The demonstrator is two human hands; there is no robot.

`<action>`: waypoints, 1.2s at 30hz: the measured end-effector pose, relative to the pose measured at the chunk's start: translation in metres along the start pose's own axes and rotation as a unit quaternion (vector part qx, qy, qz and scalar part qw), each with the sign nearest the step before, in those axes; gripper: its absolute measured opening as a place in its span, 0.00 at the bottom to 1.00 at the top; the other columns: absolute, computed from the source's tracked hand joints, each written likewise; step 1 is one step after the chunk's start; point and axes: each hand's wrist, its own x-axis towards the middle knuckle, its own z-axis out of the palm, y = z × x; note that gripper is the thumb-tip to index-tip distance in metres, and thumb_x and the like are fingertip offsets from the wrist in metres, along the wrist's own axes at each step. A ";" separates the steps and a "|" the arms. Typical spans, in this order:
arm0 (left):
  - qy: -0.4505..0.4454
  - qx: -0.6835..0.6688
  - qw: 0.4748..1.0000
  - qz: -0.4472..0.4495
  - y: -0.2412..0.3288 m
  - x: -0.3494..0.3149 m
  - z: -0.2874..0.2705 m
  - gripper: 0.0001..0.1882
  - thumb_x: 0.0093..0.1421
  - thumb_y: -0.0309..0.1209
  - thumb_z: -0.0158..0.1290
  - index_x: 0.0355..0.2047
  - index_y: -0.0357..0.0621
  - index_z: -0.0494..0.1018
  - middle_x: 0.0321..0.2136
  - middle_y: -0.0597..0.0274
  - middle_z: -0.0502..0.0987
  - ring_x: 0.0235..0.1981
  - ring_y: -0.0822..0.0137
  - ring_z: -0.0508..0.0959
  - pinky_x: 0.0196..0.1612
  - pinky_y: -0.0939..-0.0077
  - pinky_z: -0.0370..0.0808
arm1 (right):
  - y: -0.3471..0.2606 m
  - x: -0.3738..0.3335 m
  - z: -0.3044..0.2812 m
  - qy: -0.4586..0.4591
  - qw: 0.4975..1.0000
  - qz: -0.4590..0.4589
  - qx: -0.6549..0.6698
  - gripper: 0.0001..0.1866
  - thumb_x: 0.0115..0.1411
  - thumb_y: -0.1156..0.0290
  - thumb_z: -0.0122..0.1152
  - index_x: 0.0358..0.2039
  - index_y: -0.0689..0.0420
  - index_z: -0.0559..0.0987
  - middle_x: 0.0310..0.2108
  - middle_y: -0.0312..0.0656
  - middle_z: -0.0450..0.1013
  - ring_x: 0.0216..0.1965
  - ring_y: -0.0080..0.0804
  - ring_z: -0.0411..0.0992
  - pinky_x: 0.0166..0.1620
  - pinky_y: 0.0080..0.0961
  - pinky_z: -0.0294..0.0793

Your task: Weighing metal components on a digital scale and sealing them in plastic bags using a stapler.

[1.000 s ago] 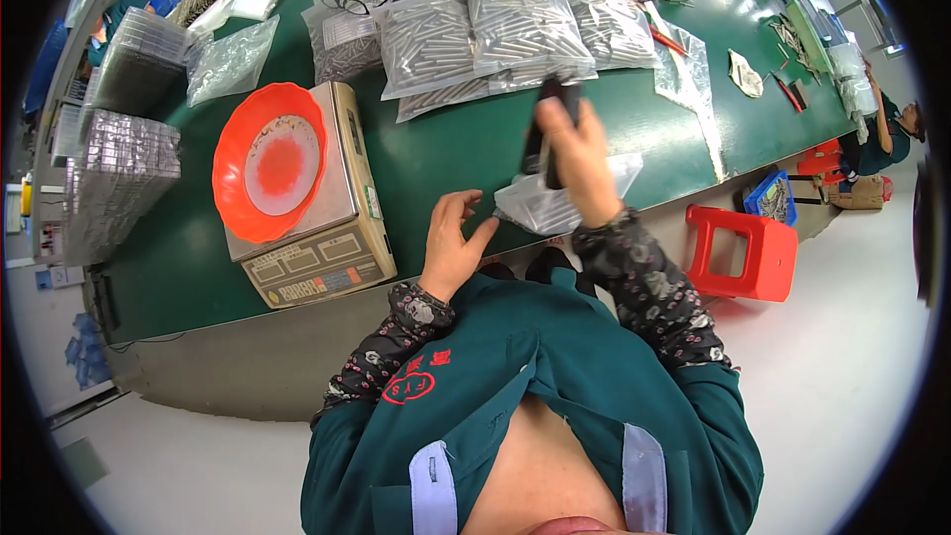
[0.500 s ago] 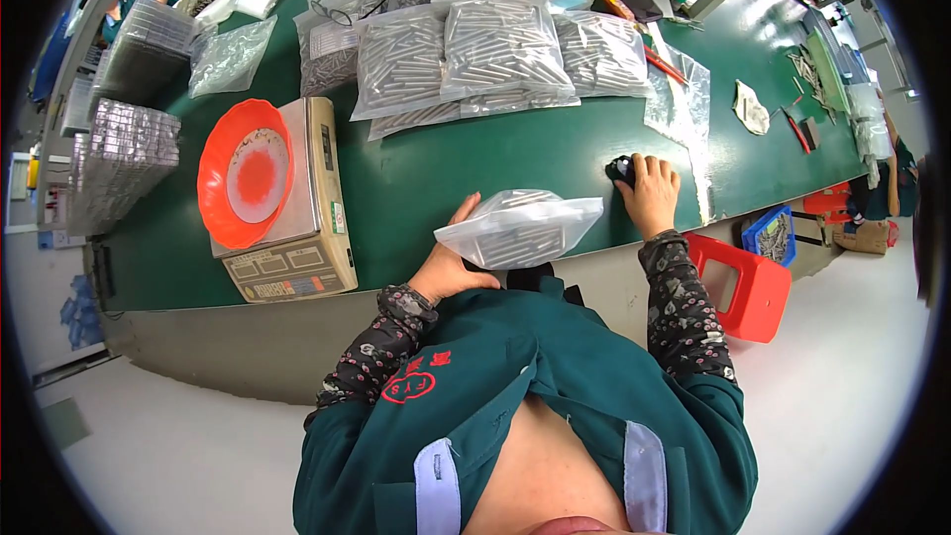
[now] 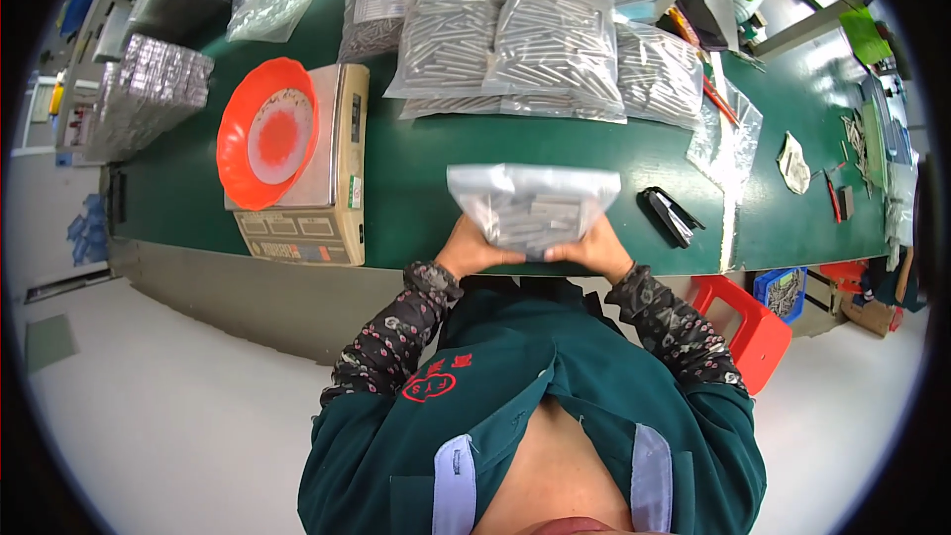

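Note:
A clear zip bag [image 3: 535, 208] filled with short metal pins stands upright near the front edge of the green table. My left hand [image 3: 475, 249] grips its lower left side, thumb along the near face. From the other side my right hand [image 3: 598, 252] holds the bag's lower right, its thumb almost meeting the left one. The fingers behind the bag are hidden. To the right of the bag a black stapler [image 3: 671, 216] lies on the table, apart from both hands.
On the left a scale [image 3: 302, 228] carries an orange plastic bowl [image 3: 230, 144]. Several bags of metal pins [image 3: 555, 40] are piled at the back. Stacked clear trays [image 3: 149, 89] stand far left. A red stool [image 3: 758, 337] is below the table's right edge.
My right hand has left the stapler and moved left to take hold of the bag. The bag now faces me more squarely, held in both hands.

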 end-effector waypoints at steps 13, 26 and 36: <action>0.192 -0.115 0.965 -0.137 0.011 -0.011 -0.047 0.23 0.50 0.32 0.54 0.44 0.34 0.62 0.39 0.59 0.71 0.39 0.70 0.71 0.43 0.78 0.67 | 0.030 0.065 0.051 0.105 0.982 0.146 -0.052 0.40 0.44 0.50 0.61 0.48 0.67 0.59 0.40 0.55 0.69 0.42 0.40 0.69 0.46 0.25 0.65; 0.104 0.598 0.782 0.141 0.026 0.019 -0.049 0.38 0.50 0.46 0.50 0.57 0.43 0.50 0.58 0.48 0.47 0.60 0.49 0.44 0.57 0.46 0.41 | -0.031 0.038 0.047 0.239 0.877 0.072 -0.410 0.16 0.47 0.67 0.56 0.37 0.56 0.65 0.21 0.46 0.71 0.23 0.46 0.71 0.26 0.38 0.69; 0.012 0.662 0.737 0.134 0.023 0.040 -0.046 0.44 0.49 0.52 0.48 0.58 0.38 0.46 0.59 0.51 0.46 0.61 0.54 0.43 0.59 0.51 0.37 | 0.001 -0.109 0.070 0.434 0.851 0.127 -0.268 0.06 0.49 0.71 0.52 0.29 0.57 0.71 0.22 0.45 0.72 0.26 0.42 0.71 0.29 0.34 0.69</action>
